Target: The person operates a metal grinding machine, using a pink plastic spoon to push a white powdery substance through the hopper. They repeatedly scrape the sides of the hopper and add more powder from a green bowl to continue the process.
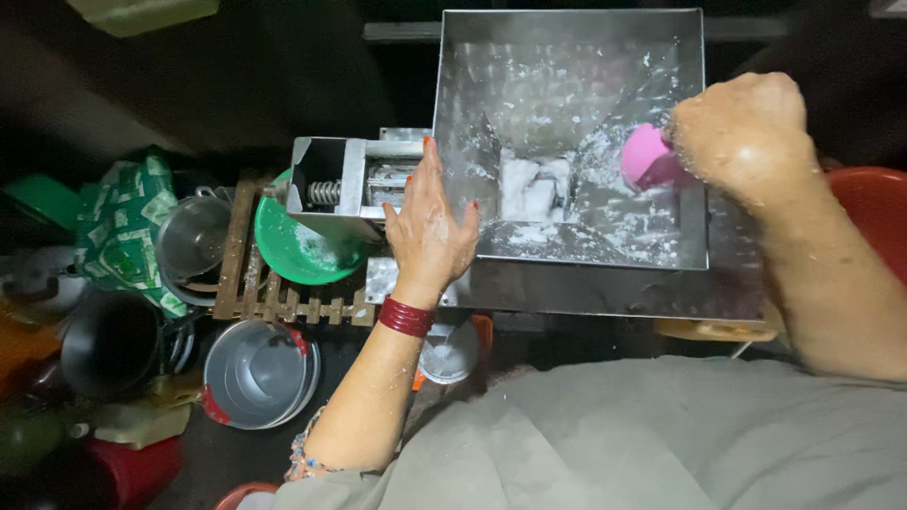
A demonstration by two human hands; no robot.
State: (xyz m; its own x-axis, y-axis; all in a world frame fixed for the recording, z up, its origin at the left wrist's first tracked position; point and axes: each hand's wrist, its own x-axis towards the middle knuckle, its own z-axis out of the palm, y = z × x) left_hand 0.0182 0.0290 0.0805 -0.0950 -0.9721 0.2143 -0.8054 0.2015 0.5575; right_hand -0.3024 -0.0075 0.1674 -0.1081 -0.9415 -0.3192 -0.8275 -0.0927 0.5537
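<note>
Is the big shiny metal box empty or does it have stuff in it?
Not empty. The metal hopper holds white chunks at its bottom, and white bits cling to its walls.

1. The pink cup [645, 157] in my right hand [746, 132] tilts inside the steel hopper [567, 57].
2. The hopper is flour-dusted, white lumps [531, 184] at its bottom; my left hand [430, 227] rests on its edge.

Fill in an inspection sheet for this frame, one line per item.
Surface: slatted wooden rack over a dark floor.
Job's things: steel hopper dusted white, white lumps at its bottom; green bowl under the outlet.
Clutter: steel pots, a black pot, patterned green cloth.
Hands: left hand flat on the hopper's edge; right hand closed on a pink cup.
Cables: nothing seen.
Surroundings: dim; red tub at right.
</note>
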